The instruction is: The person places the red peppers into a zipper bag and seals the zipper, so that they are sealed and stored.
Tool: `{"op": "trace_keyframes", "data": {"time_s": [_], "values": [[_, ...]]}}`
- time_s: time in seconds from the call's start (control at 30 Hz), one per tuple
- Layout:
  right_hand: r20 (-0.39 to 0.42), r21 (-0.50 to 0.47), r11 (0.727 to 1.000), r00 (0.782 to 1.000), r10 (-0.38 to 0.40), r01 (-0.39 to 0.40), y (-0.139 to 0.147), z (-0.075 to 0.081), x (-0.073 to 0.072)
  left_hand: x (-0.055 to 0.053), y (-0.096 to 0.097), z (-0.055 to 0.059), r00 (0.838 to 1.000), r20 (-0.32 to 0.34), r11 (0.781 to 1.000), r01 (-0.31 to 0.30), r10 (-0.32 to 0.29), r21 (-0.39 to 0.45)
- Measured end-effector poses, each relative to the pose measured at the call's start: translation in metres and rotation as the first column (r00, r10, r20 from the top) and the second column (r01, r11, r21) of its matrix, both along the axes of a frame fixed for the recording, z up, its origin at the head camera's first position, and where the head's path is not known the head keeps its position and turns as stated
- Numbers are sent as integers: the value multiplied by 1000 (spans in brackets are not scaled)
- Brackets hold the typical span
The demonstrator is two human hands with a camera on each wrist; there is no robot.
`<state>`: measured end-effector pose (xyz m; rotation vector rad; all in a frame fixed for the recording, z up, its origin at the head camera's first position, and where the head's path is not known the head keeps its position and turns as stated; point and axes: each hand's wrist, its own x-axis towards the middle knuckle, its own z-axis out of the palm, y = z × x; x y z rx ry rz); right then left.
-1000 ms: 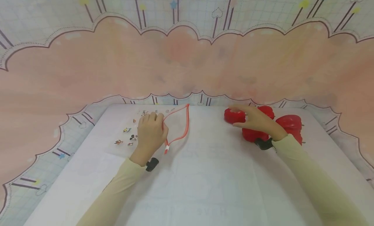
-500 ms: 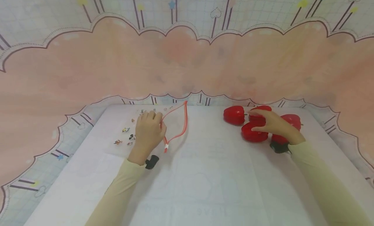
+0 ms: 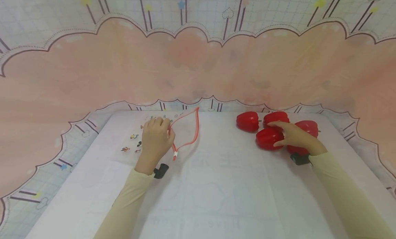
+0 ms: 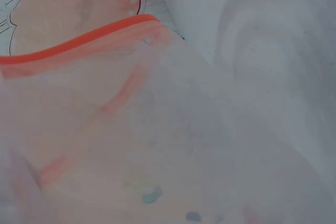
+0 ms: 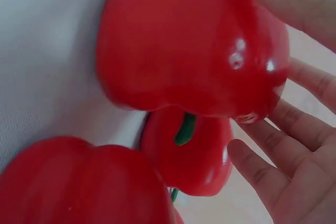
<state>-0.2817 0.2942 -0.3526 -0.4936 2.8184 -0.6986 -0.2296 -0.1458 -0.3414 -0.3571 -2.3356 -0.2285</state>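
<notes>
My left hand holds the near side of the mouth of a translucent zip bag, which has an orange zipper edge and small cartoon prints. The mouth gapes into a loop to the right of the hand. In the left wrist view the bag fills most of the picture, and no fingers show there. My right hand is at a red bell pepper, thumb on one side and fingers on the other. In the right wrist view the thumb overlaps this pepper, while the fingers stay fairly straight and spread.
Several more red bell peppers lie close by: one at the left, one behind, and others at the right, partly under the right hand. A white cloth covers the table. A patterned curtain hangs behind.
My right hand has drawn back right from the leftmost pepper, then lowered around the front one. The left hand keeps its hold on the bag, with only a slight shift.
</notes>
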Motion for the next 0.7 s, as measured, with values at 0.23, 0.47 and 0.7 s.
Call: {"op": "trace_keyframes", "data": {"time_s": [0.23,0.47,0.7], "values": [[6,74,997,1000,-10,10,2,-3,-1,0,0,-2,1000,15,1000,-8,8,1],[23,118,993,999,-30,28,3,-3,-3,0,-1,-4,1000,2,1000,-1,1,12],[31,105,994,999,-41,38,7,-6,-6,-2,-2,-5,1000,4,1000,0,0,22]]}}
